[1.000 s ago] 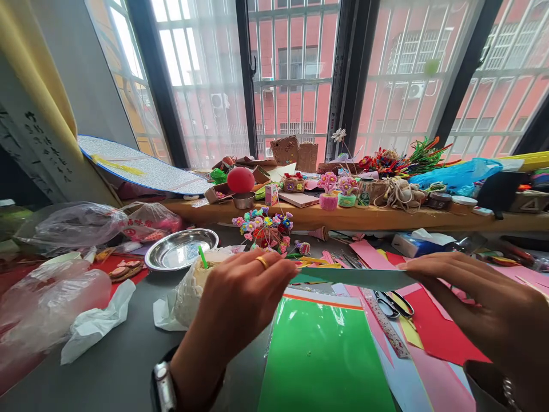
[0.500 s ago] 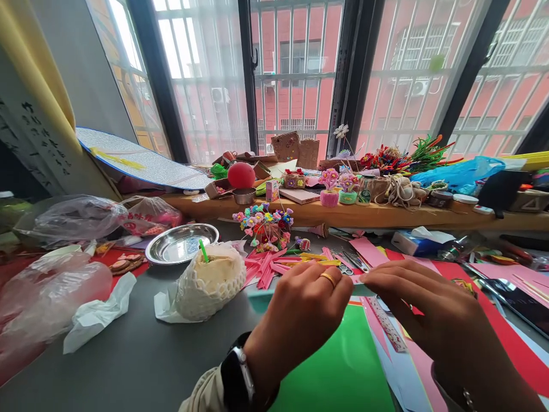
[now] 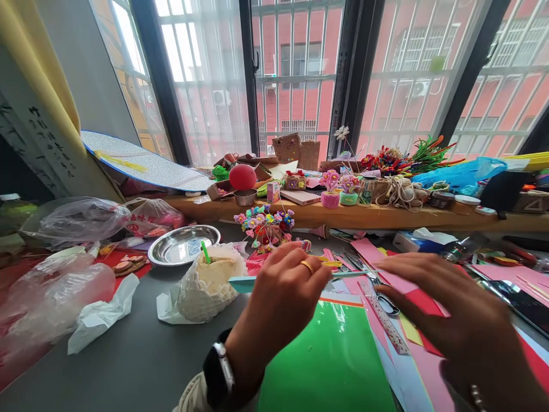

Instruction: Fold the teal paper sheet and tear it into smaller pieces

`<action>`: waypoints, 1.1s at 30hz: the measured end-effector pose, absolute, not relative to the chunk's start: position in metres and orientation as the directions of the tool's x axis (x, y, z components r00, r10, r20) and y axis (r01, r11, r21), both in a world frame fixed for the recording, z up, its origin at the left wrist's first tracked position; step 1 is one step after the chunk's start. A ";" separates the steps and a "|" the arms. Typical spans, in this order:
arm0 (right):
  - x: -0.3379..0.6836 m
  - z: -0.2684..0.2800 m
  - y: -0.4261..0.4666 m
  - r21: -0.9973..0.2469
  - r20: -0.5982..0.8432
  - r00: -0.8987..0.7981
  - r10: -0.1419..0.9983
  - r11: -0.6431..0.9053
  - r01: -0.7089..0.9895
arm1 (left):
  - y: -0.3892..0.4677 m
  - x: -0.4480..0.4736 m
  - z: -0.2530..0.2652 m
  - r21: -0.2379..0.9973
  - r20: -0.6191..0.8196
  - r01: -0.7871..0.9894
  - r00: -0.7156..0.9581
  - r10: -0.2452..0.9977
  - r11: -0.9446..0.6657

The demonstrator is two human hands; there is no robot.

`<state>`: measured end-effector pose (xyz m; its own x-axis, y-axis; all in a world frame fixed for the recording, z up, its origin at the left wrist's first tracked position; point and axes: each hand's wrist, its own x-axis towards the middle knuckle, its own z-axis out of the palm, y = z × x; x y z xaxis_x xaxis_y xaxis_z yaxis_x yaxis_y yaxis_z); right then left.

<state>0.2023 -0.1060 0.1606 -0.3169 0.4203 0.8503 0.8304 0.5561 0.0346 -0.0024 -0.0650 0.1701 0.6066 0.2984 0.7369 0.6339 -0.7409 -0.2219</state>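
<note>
My left hand (image 3: pixel 287 286), with a ring and a watch, is closed around a long teal paper strip (image 3: pixel 241 284). The strip sticks out to the left of the hand, and its thin end shows on the right. To the right, my right hand (image 3: pixel 454 306) is lifted and a little blurred, its fingers stretched out with nothing seen in them. Below both hands lies a shiny green sheet (image 3: pixel 330 355). Scissors (image 3: pixel 388 304) and a patterned ruler (image 3: pixel 386 320) rest on coloured paper between the sheet and my right hand.
A wrapped food item (image 3: pixel 210 283) with a green straw stands left of my left hand, near a metal plate (image 3: pixel 171 260). Behind are pink paper strips (image 3: pixel 253 264) and a bunch of small flowers (image 3: pixel 266 226). A phone (image 3: pixel 514 297) lies far right. Craft items crowd the wooden sill (image 3: pixel 295 214).
My hands have moved apart. The left has gone left with the teal strip, and the right has drawn away to the right, uncovering the scissors.
</note>
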 end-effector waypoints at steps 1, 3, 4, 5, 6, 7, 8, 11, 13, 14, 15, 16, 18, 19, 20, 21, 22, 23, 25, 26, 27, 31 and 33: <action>0.193 0.160 -0.105 0.059 0.829 -0.373 0.416 0.600 0.798 | -0.067 0.001 0.169 -0.227 0.725 0.615 0.624 0.290 -0.755; 0.178 0.158 -0.104 0.048 0.822 -0.393 0.413 0.636 0.770 | -0.071 0.007 0.166 -0.238 0.718 0.588 0.642 0.268 -0.773; 0.174 0.158 -0.104 0.044 0.825 -0.390 0.409 0.641 0.766 | -0.072 0.008 0.166 -0.240 0.721 0.582 0.643 0.259 -0.777; 0.173 0.158 -0.104 0.044 0.831 -0.383 0.404 0.639 0.768 | -0.073 0.008 0.166 -0.241 0.724 0.578 0.642 0.252 -0.780; 0.175 0.158 -0.104 0.048 0.835 -0.377 0.401 0.630 0.775 | -0.073 0.007 0.167 -0.238 0.728 0.578 0.639 0.250 -0.781; 0.178 0.158 -0.104 0.055 0.837 -0.373 0.400 0.618 0.784 | -0.073 0.004 0.168 -0.235 0.732 0.579 0.634 0.250 -0.781; 0.183 0.159 -0.104 0.064 0.836 -0.372 0.402 0.603 0.795 | -0.072 0.001 0.170 -0.231 0.737 0.583 0.628 0.251 -0.779; 0.201 0.162 -0.105 0.092 0.835 -0.366 0.410 0.553 0.828 | -0.068 -0.012 0.177 -0.214 0.760 0.616 0.592 0.266 -0.758; 0.213 0.163 -0.105 0.106 0.843 -0.353 0.407 0.517 0.849 | -0.066 -0.019 0.182 -0.207 0.765 0.638 0.578 0.284 -0.742; 0.218 0.163 -0.105 0.105 0.847 -0.339 0.410 0.497 0.861 | -0.064 -0.023 0.183 -0.206 0.765 0.649 0.574 0.293 -0.733; 0.223 0.163 -0.105 0.103 0.848 -0.329 0.416 0.479 0.872 | -0.062 -0.026 0.184 -0.206 0.765 0.657 0.570 0.300 -0.725; 0.227 0.163 -0.105 0.099 0.847 -0.320 0.424 0.465 0.880 | -0.060 -0.030 0.185 -0.206 0.767 0.667 0.565 0.305 -0.717; 0.235 0.163 -0.104 0.103 0.849 -0.311 0.427 0.444 0.890 | -0.056 -0.038 0.186 -0.206 0.781 0.695 0.542 0.312 -0.689; 0.238 0.163 -0.103 0.109 0.853 -0.308 0.421 0.435 0.894 | -0.054 -0.043 0.187 -0.209 0.791 0.714 0.525 0.313 -0.668; 0.240 0.163 -0.102 0.114 0.858 -0.306 0.413 0.428 0.897 | -0.053 -0.047 0.188 -0.213 0.806 0.738 0.504 0.312 -0.641; 0.241 0.162 -0.100 0.119 0.862 -0.304 0.407 0.420 0.900 | -0.051 -0.051 0.189 -0.215 0.823 0.764 0.478 0.309 -0.608; 0.241 0.162 -0.098 0.125 0.863 -0.306 0.402 0.418 0.900 | -0.051 -0.054 0.190 -0.212 0.842 0.789 0.447 0.302 -0.577; 0.238 0.161 -0.096 0.132 0.860 -0.317 0.399 0.428 0.894 | -0.052 -0.054 0.191 -0.203 0.864 0.808 0.414 0.288 -0.553; 0.228 0.158 -0.093 0.139 0.845 -0.353 0.401 0.474 0.870 | -0.056 -0.048 0.190 -0.179 0.888 0.811 0.377 0.264 -0.557; 0.220 0.156 -0.092 0.137 0.834 -0.376 0.404 0.508 0.850 | -0.059 -0.042 0.188 -0.184 0.881 0.776 0.403 0.248 -0.604; 0.212 0.155 -0.091 0.123 0.825 -0.388 0.411 0.539 0.833 | -0.062 -0.034 0.185 -0.195 0.860 0.726 0.450 0.241 -0.659; 0.181 0.151 -0.093 0.044 0.828 -0.380 0.413 0.627 0.778 | -0.071 0.000 0.169 -0.223 0.720 0.613 0.628 0.296 -0.758; 0.174 0.150 -0.096 0.011 0.843 -0.357 0.403 0.651 0.759 | -0.071 0.007 0.163 -0.225 0.681 0.598 0.661 0.315 -0.769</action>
